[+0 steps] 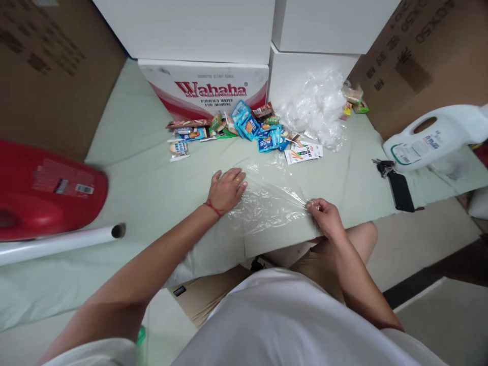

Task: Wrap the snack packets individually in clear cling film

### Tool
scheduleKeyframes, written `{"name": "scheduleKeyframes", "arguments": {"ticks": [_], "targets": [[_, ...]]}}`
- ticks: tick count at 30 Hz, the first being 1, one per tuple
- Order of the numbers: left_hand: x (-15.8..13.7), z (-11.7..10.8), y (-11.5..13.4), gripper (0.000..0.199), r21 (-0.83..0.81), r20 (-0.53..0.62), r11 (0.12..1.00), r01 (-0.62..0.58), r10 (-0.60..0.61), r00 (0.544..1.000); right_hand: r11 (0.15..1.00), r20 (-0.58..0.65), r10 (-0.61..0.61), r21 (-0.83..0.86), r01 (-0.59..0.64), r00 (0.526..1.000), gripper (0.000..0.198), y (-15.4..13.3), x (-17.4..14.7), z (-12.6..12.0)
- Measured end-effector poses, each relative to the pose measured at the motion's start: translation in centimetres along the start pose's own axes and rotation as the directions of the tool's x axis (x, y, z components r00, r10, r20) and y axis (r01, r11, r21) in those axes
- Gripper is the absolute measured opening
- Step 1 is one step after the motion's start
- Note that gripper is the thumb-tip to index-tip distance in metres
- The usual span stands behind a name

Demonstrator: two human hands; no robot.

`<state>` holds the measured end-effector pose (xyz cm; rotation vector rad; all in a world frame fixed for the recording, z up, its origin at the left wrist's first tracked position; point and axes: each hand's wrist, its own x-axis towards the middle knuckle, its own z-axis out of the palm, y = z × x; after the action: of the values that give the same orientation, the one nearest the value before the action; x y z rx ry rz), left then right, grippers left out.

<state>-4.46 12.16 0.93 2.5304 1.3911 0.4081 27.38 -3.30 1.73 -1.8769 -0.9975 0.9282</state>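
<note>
Cloth [152, 188] lies between cardboard walls [49, 81], right fingers [311, 205] pinching clear plastic [269, 203], left fingers [234, 173] spread.

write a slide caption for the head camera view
Left hand at one side of some clear plastic, right hand pinching the other, before piled snack packets.

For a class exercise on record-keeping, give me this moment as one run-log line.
left hand: palm down, left side of clear plastic | right hand: pinching its right end | snacks: piled before Wahaha box
</note>
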Motion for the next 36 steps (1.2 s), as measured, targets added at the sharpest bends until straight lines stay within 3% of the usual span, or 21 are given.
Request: {"name": "scheduleKeyframes", "arguments": {"ticks": [4,6,8,9,11,12,14,15,16,17,19,22,27,32,34,36], "targets": [[-0.6,-0.1,-0.7,0.061,0.052,0.072,0.996,0.076,-0.08,0.994,0.985,0.071,-0.005,-0.17,0.017,0.997,0.041,1.1,-1.0,-3.2],[-0.8,-0.1,-0.6,0.065,0.078,0.099,0.995,0.063,-0.071,0.993,0.938,-0.034,-0.089,-0.34,0.072,0.995,0.038,0.3,-0.8,-4.7],[-0.9,-0.1,-0.4,0.066,0.091,0.116,0.995,0.034,-0.045,0.992,0.863,-0.136,-0.252,-0.48,0.159,0.958,0.035,-1.6,-0.2,-4.8],[-0.9,0.0,-0.3,0.065,0.095,0.12,0.995,0.024,-0.036,0.992,0.826,-0.128,-0.341,-0.513,0.232,0.931,0.034,-2.8,0.3,-4.0],[-1.0,0.1,-0.2,0.066,0.105,0.131,0.994,0.01,-0.024,0.991,0.753,0.065,-0.489,-0.472,0.459,0.87,0.036,-5.3,1.2,-0.9],[-1.0,0.1,-0.2,0.067,0.11,0.138,0.994,0.004,-0.019,0.99,0.698,0.199,-0.552,-0.421,0.579,0.81,0.038,-6.3,1.8,1.3],[-1.0,0.1,-0.3,0.069,0.118,0.149,0.993,-0.009,-0.009,0.989,0.549,0.441,-0.629,-0.33,0.768,0.64,0.044,-7.7,3.2,6.1],[-1.0,0.0,-0.4,0.071,0.12,0.154,0.993,-0.015,-0.004,0.988,0.491,0.523,-0.622,-0.321,0.81,0.583,0.049,-8.1,4.1,8.2],[-1.0,-0.1,-0.6,0.072,0.12,0.157,0.993,-0.019,0.0,0.988,0.452,0.576,-0.59,-0.345,0.823,0.566,0.053,-8.1,5.1,9.8],[-1.1,-0.2,-0.8,0.074,0.119,0.16,0.993,-0.021,0.001,0.987,0.428,0.606,-0.545,-0.393,0.813,0.58,0.055,-8.0,6.2,11.0],[-1.3,-0.5,-1.3,0.075,0.113,0.165,0.994,-0.009,-0.009,0.986,0.414,0.585,-0.463,-0.522,0.746,0.666,0.056,-7.2,8.5,11.4],[-1.6,-1.0,-2.1,0.072,0.105,0.167,0.994,0.015,-0.032,0.985,0.43,0.454,-0.425,-0.661,0.615,0.784,0.057,-6.1,11.4,8.7],[-1.6,-1.3,-2.3,0.071,0.109,0.168,0.994,0.015,-0.033,0.985,0.462,0.34,-0.459,-0.698,0.547,0.821,0.05,-6.3,13.2,5.0],[-1.5,-1.4,-2.1,0.072,0.114,0.183,0.993,0.024,-0.045,0.982,0.558,0.139,-0.425,-0.738,0.38,0.894,0.039,-9.1,15.7,6.1],[-1.6,-1.3,-2.2,0.073,0.115,0.185,0.993,0.022,-0.043,0.982,0.559,0.14,-0.386,-0.751,0.352,0.912,0.039,-10.2,17.3,6.8],[-1.6,-1.2,-2.3,0.073,0.117,0.182,0.993,0.02,-0.041,0.983,0.539,0.172,-0.371,-0.76,0.363,0.912,0.051,-10.9,18.9,7.6]]}}
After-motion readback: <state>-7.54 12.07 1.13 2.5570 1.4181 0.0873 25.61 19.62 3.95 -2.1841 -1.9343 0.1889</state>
